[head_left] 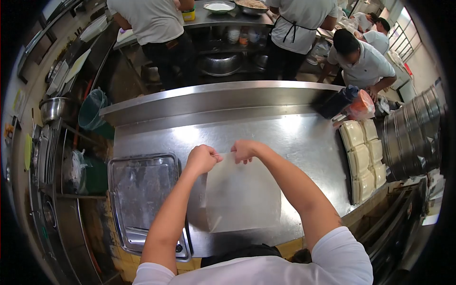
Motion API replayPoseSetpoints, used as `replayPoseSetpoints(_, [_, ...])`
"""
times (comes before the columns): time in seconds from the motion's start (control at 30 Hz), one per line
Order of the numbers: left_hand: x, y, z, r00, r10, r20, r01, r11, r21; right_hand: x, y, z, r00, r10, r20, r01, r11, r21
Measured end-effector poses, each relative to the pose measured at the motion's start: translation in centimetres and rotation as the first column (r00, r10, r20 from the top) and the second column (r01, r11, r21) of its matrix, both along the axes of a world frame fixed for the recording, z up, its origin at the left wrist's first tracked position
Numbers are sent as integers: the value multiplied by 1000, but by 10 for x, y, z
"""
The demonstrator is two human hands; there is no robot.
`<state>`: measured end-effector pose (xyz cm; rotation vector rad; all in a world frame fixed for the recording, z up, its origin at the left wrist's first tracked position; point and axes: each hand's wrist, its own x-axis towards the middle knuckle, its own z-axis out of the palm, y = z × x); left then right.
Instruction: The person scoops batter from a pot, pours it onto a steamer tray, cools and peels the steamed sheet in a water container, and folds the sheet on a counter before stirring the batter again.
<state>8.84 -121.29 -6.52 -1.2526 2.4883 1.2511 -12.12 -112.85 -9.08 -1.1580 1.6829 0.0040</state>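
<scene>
A translucent plastic bag (243, 199) hangs or lies flat over the steel table (304, 161), in front of my body. My left hand (203, 158) pinches the far edge of the bag near its left corner, fingers closed. A short way to the right, my right hand (244, 151) is closed on the same far edge, its fingers curled down. The gap between the two hands is small. Left of the bag, beside my left forearm, is a shallow metal tray (145, 190) with a smeared, cloudy surface.
Cream-coloured wrapped packs (363, 156) sit in rows at the table's right end. Behind them stand a dark bottle (338, 102) and an orange item in plastic (362, 105). A raised steel ledge (223, 97) runs along the back. Several people work beyond it. A lined green bin (93, 111) is left.
</scene>
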Motion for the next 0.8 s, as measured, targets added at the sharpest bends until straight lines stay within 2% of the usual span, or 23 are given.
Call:
replayPoseSetpoints(0.03, [1,-3,-5,1000,-8,-18,8,1000,-5,-2,-4,-5,995,83,-49,-78,993,92])
replayPoseSetpoints(0.17, [1,-13,-11,999,-3,-33,3,1000,-4,-38,18,-7,968,145,-203,-120,984,129])
replayPoseSetpoints(0.27, [-2,-22,-26,1000,13,-24,-12,1000,29,-68,45,-6,895,282,-346,-250,959,135])
replayPoseSetpoints(0.37, [-7,-30,-48,1000,-11,-9,11,1000,-19,-81,74,4,820,306,-484,-250,952,179])
replayPoseSetpoints(0.47, [-11,-33,-60,999,-31,37,31,999,11,-91,103,-14,801,197,-565,-310,944,-110])
replayPoseSetpoints(0.57, [-12,-32,-65,998,-54,37,54,999,-2,-99,120,-30,885,61,-461,-232,917,-324])
replayPoseSetpoints(0.67, [-12,-30,-69,998,-54,34,55,998,-9,-92,127,-14,891,-21,-453,-118,954,-276])
replayPoseSetpoints(0.8, [-6,-21,-55,1000,-24,3,24,999,-29,-88,142,-14,901,-205,-382,31,909,-415])
